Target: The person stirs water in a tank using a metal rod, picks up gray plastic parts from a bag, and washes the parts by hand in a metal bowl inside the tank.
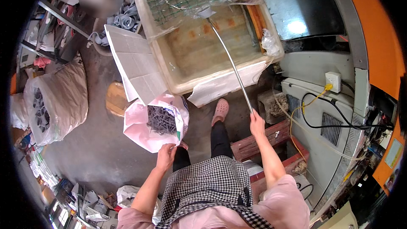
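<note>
My right hand (257,124) is closed round the near end of a long metal pole (232,61). At its far end, a pale, flat head (206,12) rests at the edge of a green wire mesh (178,0) over a big pale plastic tub (171,78). The tub holds murky water. My left hand (166,156) pinches the near rim of a white sack (137,121). Inside the open sack lie many thin grey plastic pieces (162,121).
White cardboard sheets (135,65) lean on the tub's left side. A wooden stool (116,99) and a full clear bag (63,97) stand left. Right are a red crate (258,142), a concrete block (268,106) and a grey machine cabinet (322,118) with loose cables.
</note>
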Demonstrator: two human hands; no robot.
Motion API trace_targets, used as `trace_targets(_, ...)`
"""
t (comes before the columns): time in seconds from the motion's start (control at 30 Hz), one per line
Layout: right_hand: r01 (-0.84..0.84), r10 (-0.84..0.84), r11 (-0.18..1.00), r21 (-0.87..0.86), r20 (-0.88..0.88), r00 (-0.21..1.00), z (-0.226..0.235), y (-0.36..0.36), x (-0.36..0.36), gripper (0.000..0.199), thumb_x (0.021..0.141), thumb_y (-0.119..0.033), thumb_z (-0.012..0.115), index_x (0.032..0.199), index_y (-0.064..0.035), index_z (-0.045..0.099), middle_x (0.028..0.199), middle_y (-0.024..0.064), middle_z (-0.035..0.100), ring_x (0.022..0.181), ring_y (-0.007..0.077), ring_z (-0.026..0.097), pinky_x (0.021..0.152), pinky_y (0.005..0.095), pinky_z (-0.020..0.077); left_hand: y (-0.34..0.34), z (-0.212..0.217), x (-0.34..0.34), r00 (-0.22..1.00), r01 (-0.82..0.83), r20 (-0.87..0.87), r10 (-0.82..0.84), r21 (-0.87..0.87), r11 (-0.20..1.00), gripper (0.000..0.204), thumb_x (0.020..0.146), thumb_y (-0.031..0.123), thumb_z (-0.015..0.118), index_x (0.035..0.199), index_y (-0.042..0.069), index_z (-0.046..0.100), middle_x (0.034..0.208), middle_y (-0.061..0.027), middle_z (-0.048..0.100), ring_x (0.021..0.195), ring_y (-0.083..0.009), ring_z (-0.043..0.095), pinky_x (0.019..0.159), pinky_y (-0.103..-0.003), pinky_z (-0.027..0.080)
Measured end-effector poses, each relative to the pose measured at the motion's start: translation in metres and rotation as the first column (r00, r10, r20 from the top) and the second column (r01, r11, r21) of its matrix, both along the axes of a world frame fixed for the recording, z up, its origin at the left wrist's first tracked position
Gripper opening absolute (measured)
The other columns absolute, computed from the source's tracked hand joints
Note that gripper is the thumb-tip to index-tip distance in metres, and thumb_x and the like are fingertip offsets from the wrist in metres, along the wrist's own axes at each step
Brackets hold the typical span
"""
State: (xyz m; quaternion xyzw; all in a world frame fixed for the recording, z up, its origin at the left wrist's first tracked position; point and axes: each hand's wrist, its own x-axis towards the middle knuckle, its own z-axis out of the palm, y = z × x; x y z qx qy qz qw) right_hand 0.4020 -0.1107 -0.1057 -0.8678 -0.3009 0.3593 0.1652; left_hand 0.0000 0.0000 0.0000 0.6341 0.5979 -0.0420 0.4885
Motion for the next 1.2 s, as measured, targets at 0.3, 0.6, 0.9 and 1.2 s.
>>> trace_targets(0.3,-0.029,0.03,0.998,-0.05,0.03,0.999,0.027,-0.017,-0.009,0.037,0.093,-0.034,0.04,0.127,-0.0191,0.048,0.089,0.0236,0.061,0.081,0.0417,0.058,0.068,0.048,0.0453,-0.014,0.005,-0.019,0.997,0.073,0.02,-0.073,0.022,0.997,0.019,0.08,0.008,0.062,0.096,0.0,0.061,0.091,-0.0177,0.061,0.072,-0.0286,0.062,0.063,-0.034,0.051)
trace_targets(0.6,0.023,-0.022,1.0,-0.01,0.062,0.998,0.038,0.001,-0.022,0.034,0.092,-0.028,0.045,0.122,-0.0143,0.052,0.088,0.0268,0.059,0.082,0.0416,0.058,0.067,0.0466,0.0455,0.001,0.021,-0.013,0.999,-0.004,-0.042,0.004,0.011,1.0,0.017,0.08,0.007,0.061,0.095,0.0,0.06,0.09,-0.0176,0.06,0.068,-0.0273,0.061,0.062,-0.034,0.05)
trace_targets(0.9,0.071,-0.074,0.993,0.095,0.023,0.997,-0.008,0.07,-0.005,0.031,0.09,-0.021,0.048,0.117,-0.008,0.055,0.095,0.0262,0.058,0.093,0.0425,0.054,0.076,0.0438,0.0448,-0.006,0.005,-0.002,0.998,-0.002,0.056,0.0,0.033,0.999,0.018,0.079,0.006,0.062,0.096,0.001,0.06,0.09,-0.0181,0.06,0.076,-0.0302,0.06,0.063,-0.034,0.05)
trace_targets(1.2,0.042,-0.04,0.998,0.05,-0.053,0.998,-0.021,0.143,-0.002,0.03,0.088,-0.019,0.049,0.114,-0.0047,0.056,0.097,0.0247,0.059,0.095,0.0412,0.055,0.08,0.0443,0.0444,0.006,0.004,-0.002,1.0,0.015,0.009,-0.015,0.05,0.999,0.017,0.079,0.007,0.062,0.095,-0.001,0.06,0.09,-0.0182,0.059,0.074,-0.0293,0.061,0.064,-0.034,0.051)
